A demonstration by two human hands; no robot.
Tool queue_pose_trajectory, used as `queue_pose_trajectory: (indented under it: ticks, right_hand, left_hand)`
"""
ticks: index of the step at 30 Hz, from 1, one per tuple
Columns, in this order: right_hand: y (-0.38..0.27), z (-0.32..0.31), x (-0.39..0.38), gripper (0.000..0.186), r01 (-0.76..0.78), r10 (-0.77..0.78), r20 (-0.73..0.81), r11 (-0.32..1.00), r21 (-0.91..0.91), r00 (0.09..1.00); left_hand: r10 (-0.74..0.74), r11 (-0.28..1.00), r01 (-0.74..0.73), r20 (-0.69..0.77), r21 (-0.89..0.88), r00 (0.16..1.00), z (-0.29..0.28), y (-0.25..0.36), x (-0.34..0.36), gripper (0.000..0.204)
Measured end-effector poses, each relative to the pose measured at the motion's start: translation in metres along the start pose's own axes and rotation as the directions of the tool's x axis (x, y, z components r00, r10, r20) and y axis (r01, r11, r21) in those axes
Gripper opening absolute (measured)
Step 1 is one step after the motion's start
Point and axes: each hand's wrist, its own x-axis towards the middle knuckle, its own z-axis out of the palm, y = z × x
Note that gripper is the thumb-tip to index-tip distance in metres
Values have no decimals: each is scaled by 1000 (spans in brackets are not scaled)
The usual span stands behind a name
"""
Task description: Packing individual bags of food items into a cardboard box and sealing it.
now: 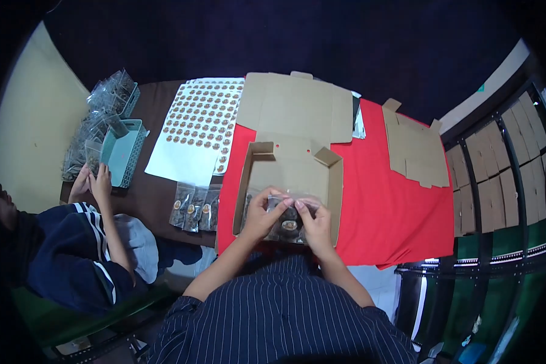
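Observation:
Over the near part of an open cardboard box [335, 188], my left hand [263, 213] and my right hand [315, 222] pinch the top edge of a clear plastic bag [289, 225]. Dark pieces fill the bag, and a round brown sticker is on its front. The fingertips of both hands sit close together along the bag's top. More bags with dark contents lie in the box beneath, partly hidden by my hands. The box's lid [297, 106] is folded back, away from me.
Stickered bags [192, 209] lie left of the box, below sheets of round stickers [200, 115]. A flattened cardboard box [415, 145] rests on the red cloth [385, 200]. At left, a co-worker [73, 255] handles a bag near teal baskets [123, 158]. Boxes fill a rack [497, 176] at right.

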Motion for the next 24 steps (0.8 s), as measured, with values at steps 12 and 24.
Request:
queue_pose_trajectory:
  ticks: [12, 24]
  right_hand:
    - [18, -8, 0, 35, -127, 119, 307, 992, 7, 944]
    - [6, 6, 13, 45, 333, -293, 176, 899, -284, 940]
  left_hand:
    - [-322, 907, 338, 103, -250, 941, -26, -4, -1, 37]
    - [77, 916, -150, 203, 373, 976, 12, 31, -13, 50]
